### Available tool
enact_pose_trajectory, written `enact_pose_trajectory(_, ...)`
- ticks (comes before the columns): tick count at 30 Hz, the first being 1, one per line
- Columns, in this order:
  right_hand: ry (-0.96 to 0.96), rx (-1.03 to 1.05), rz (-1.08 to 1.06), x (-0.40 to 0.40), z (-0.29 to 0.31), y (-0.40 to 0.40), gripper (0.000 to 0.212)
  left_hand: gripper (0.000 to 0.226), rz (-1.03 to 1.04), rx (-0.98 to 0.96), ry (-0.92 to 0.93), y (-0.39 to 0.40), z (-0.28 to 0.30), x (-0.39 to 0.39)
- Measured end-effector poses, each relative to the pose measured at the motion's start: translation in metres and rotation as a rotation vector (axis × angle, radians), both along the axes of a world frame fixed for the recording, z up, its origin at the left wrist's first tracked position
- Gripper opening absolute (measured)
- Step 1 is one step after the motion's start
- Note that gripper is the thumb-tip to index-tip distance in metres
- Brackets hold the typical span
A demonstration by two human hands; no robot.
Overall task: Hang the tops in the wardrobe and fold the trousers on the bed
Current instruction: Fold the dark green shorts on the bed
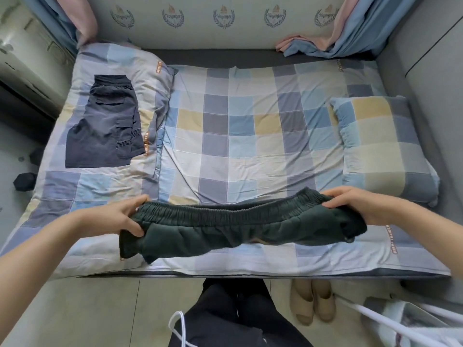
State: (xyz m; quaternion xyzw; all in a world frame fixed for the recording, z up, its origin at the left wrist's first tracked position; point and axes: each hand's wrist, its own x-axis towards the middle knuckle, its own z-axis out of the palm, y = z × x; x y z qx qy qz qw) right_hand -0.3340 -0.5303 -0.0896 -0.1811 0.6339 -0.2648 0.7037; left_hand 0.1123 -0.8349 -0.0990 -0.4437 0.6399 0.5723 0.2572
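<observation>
Gripping the elastic waistband at either end, the left hand (120, 217) and the right hand (355, 202) hold a pair of dark green trousers (240, 226) stretched flat at about 6 o'clock, over the near edge of the bed (250, 136). Each hand's fingers curl over the waistband while the thumb pinches from beneath. The fabric bunches below the band. At 10 o'clock a pair of dark grey shorts (105, 126) lies folded on a checked pillow (155, 78). Another checked pillow (380, 146) sits at 3 o'clock. Beige slippers (313, 304) stand on the floor just below the bed edge.
</observation>
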Motion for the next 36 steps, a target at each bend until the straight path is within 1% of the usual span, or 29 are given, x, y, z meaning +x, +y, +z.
enact_pose_trajectory(1, -0.025, 0.044, 0.021, -0.006, 0.001, 0.002, 0.039, 0.08, 0.059, 0.071, -0.015, -0.004, 0.002, -0.005)
enact_pose_trajectory(3, -0.031, 0.119, 0.065, -0.021, 0.0, -0.007, 0.058, 0.074, 0.172, 0.16, -0.006, -0.019, 0.006, -0.015)
enact_pose_trajectory(4, -0.044, 0.144, 0.058, -0.028, 0.0, -0.009, 0.062, 0.071, 0.198, 0.191, -0.003, -0.027, 0.007, -0.022)
enact_pose_trajectory(7, -0.11, 0.167, -0.034, -0.043, -0.014, -0.021, 0.061, 0.07, 0.22, 0.215, -0.016, -0.055, -0.002, -0.048)
enact_pose_trajectory(9, -0.004, 0.141, -0.061, -0.051, -0.043, -0.047, 0.053, 0.073, 0.209, 0.168, -0.017, -0.081, -0.035, -0.07)
enact_pose_trajectory(10, 0.104, 0.103, -0.082, -0.049, -0.061, -0.058, 0.047, 0.072, 0.178, 0.132, -0.019, -0.088, -0.054, -0.078)
enact_pose_trajectory(12, 0.34, -0.013, -0.114, -0.049, -0.119, -0.09, 0.027, 0.061, 0.131, -0.008, -0.009, -0.103, -0.115, -0.099)
enact_pose_trajectory(13, 0.44, -0.072, -0.109, -0.047, -0.148, -0.105, 0.021, 0.053, 0.1, -0.107, -0.002, -0.104, -0.146, -0.108)
enact_pose_trajectory(15, 0.632, -0.137, -0.075, -0.046, -0.219, -0.129, 0.026, 0.044, 0.063, -0.332, 0.016, -0.105, -0.219, -0.122)
enact_pose_trajectory(17, 0.72, -0.173, -0.054, -0.043, -0.289, -0.146, 0.02, 0.044, 0.075, -0.496, 0.049, -0.102, -0.292, -0.131)
enact_pose_trajectory(19, 0.791, -0.171, -0.049, -0.039, -0.349, -0.156, 0.02, 0.047, 0.044, -0.569, 0.028, -0.095, -0.353, -0.131)
enact_pose_trajectory(21, 0.866, -0.137, -0.054, -0.037, -0.397, -0.16, 0.022, 0.052, -0.007, -0.583, 0.023, -0.091, -0.403, -0.127)
enact_pose_trajectory(23, 0.903, -0.131, -0.073, -0.035, -0.434, -0.16, 0.021, 0.057, -0.043, -0.592, 0.022, -0.092, -0.437, -0.122)
enact_pose_trajectory(25, 0.931, -0.152, -0.103, -0.035, -0.453, -0.158, 0.027, 0.057, -0.044, -0.625, 0.041, -0.101, -0.453, -0.119)
enact_pose_trajectory(27, 0.967, -0.182, -0.129, -0.038, -0.458, -0.159, 0.026, 0.058, -0.034, -0.65, 0.08, -0.117, -0.457, -0.118)
enact_pose_trajectory(29, 1.026, -0.223, -0.172, -0.044, -0.453, -0.163, 0.024, 0.064, -0.044, -0.622, 0.126, -0.137, -0.448, -0.124)
enact_pose_trajectory(31, 1.08, -0.271, -0.203, -0.054, -0.44, -0.176, 0.03, 0.076, -0.067, -0.609, 0.162, -0.16, -0.431, -0.136)
enact_pose_trajectory(33, 1.103, -0.307, -0.191, -0.065, -0.428, -0.197, 0.032, 0.082, -0.083, -0.68, 0.176, -0.182, -0.414, -0.155)
enact_pose_trajectory(36, 1.124, -0.344, -0.196, -0.084, -0.421, -0.24, 0.032, 0.072, -0.053, -0.895, 0.199, -0.213, -0.402, -0.191)
